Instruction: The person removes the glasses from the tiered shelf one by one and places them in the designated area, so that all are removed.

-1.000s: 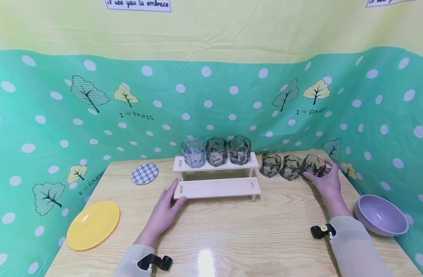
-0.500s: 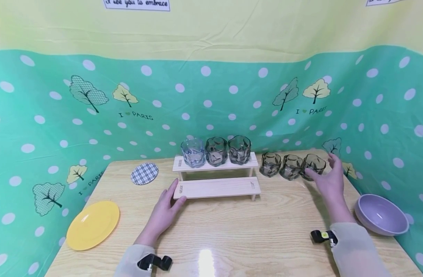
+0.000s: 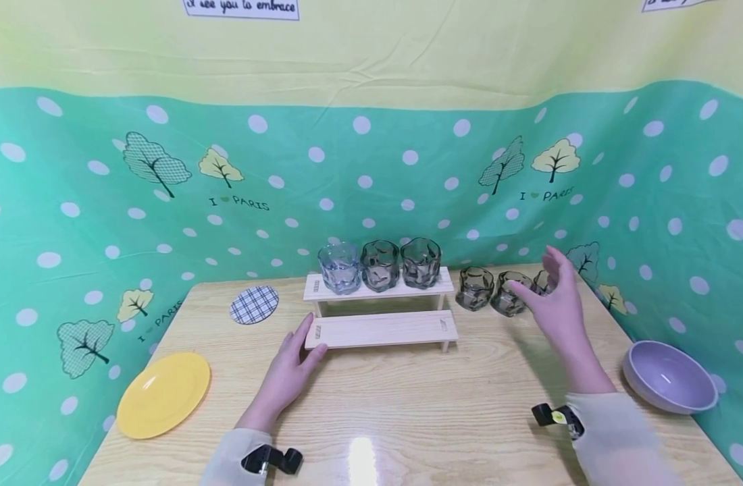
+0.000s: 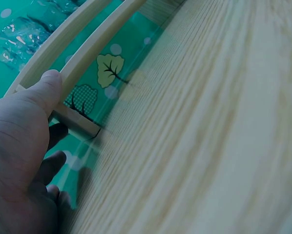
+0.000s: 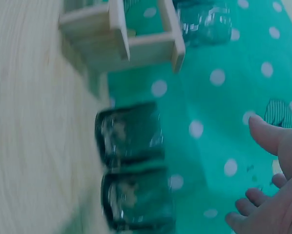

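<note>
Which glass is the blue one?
The leftmost glass on top of the wooden rack. It has a pale blue tint; the other five glasses look smoky grey.

Two-tier stand of pale wood [image 3: 380, 329]: matt, smooth, fine-grained. Bluish, wavy-walled glass tumbler [image 3: 340, 271] and smoky-grey, wavy-walled glass tumblers [image 3: 475, 290]: transparent, glossy, unevenly faceted. Light wood-grained tabletop [image 3: 456, 412]: smooth, shiny enough to mirror a bright patch. Yellow rounded plate [image 3: 163, 395]: glossy, plastic-looking. Lilac round bowl [image 3: 669, 376]: smooth, lightly glossy. Green-and-yellow dotted backdrop [image 3: 371, 202]: cloth-like, softly creased.
</note>
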`<state>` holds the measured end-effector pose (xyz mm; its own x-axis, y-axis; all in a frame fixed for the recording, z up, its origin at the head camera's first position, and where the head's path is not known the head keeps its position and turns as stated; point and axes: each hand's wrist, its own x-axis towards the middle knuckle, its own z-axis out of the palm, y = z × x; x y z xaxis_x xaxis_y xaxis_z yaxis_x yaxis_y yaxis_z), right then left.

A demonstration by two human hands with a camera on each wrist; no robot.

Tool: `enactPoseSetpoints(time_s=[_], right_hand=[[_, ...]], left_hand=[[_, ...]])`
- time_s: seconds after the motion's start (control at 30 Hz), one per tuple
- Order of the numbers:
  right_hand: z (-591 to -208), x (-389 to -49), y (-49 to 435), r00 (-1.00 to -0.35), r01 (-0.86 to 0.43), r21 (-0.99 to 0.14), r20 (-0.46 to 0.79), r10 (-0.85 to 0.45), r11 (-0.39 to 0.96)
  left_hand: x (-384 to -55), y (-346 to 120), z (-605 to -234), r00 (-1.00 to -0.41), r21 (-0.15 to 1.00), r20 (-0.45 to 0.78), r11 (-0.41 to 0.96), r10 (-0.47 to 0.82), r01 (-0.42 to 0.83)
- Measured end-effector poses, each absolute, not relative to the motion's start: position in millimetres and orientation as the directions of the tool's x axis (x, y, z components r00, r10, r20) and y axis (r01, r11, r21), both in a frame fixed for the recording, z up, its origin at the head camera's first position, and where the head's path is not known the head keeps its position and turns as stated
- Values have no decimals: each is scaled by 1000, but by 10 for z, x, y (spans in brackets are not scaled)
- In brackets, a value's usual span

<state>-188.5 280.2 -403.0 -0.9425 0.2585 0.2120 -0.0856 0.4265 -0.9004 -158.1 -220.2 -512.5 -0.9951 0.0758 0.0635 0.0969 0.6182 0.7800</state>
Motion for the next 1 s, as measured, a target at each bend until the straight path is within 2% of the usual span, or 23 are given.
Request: enactPoseSetpoints(time_s=[0.33, 1.0], right_hand=[[-3994, -1942, 2315, -959, -204, -898, 264, 107, 390], [-3948, -2195, 1654, -959, -280, -921, 278, -49, 272]], left_hand=[[-1594, -2178, -5119, -993, 779, 86, 616, 84, 120], [-1557, -2181, -5124, -993, 777, 98, 618, 65, 117]])
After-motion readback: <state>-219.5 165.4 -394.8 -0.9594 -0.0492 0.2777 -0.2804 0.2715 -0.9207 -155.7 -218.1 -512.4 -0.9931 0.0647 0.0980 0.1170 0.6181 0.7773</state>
